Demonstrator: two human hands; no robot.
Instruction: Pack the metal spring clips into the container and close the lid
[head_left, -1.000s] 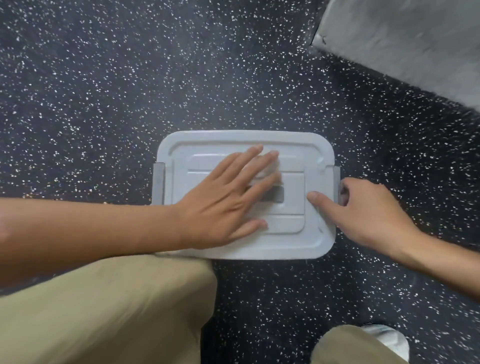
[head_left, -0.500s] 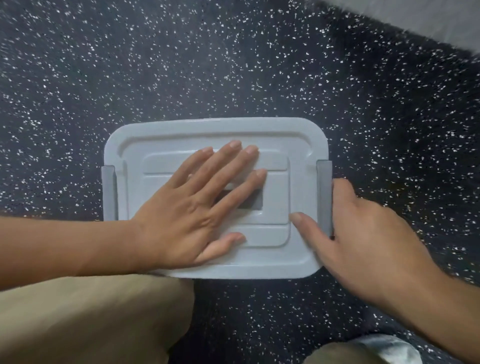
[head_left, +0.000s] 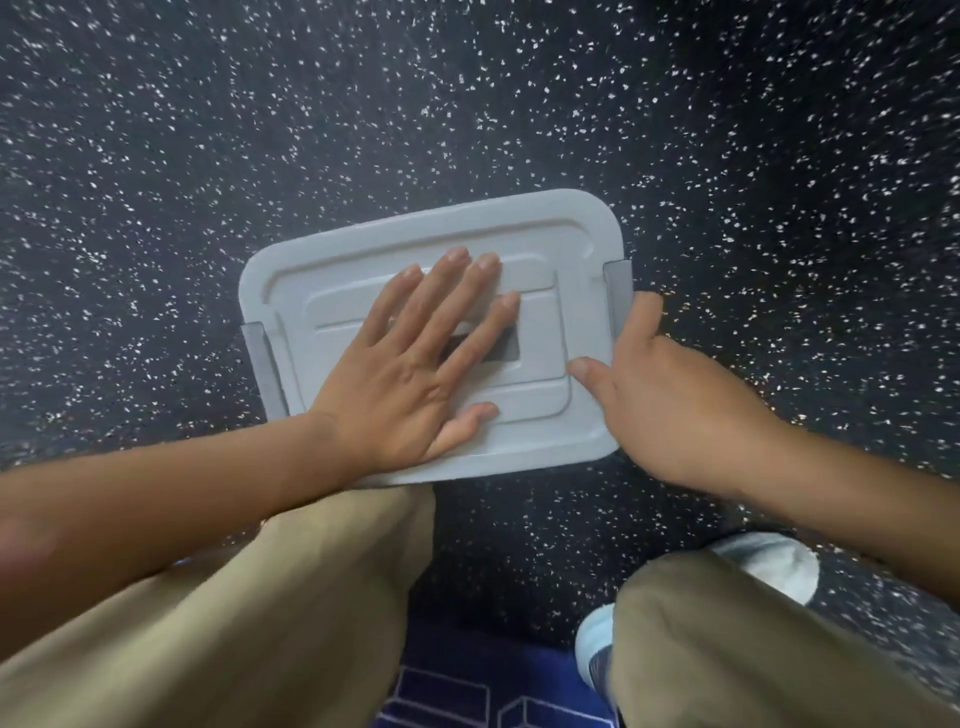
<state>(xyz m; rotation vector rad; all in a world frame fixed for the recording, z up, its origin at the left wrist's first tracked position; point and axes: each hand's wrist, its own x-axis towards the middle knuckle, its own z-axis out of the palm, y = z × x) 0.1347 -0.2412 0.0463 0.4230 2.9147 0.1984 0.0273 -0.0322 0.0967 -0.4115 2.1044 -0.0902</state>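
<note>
Dark speckled flooring (head_left: 156, 130) fills the scene, with a pale grey plastic box (head_left: 597, 441) sitting on it at the middle of the view, its lid (head_left: 395, 244) already laid on top. At nine o'clock on the box, a darker grey latch (head_left: 258, 364) stands at the short end. Moving right, the left hand (head_left: 410, 374) lies flat on the lid's centre, fingers spread and pressing down, partly covering a dark recessed slot (head_left: 506, 351). At three o'clock, a matching latch (head_left: 619, 296) meets the right hand (head_left: 675, 395), whose thumb rests on the lid and whose fingers curl over the box's end; whether they pinch the latch cannot be told. Khaki trousers (head_left: 260, 623) and a pale shoe (head_left: 774, 566) show at six o'clock. No clips are visible; presumably they are inside. The lid looks stiff yet slightly springy, smooth and light, though metal contents would likely add weight. The two end latches seem the best places to grip, with a palm steadying the top.
</note>
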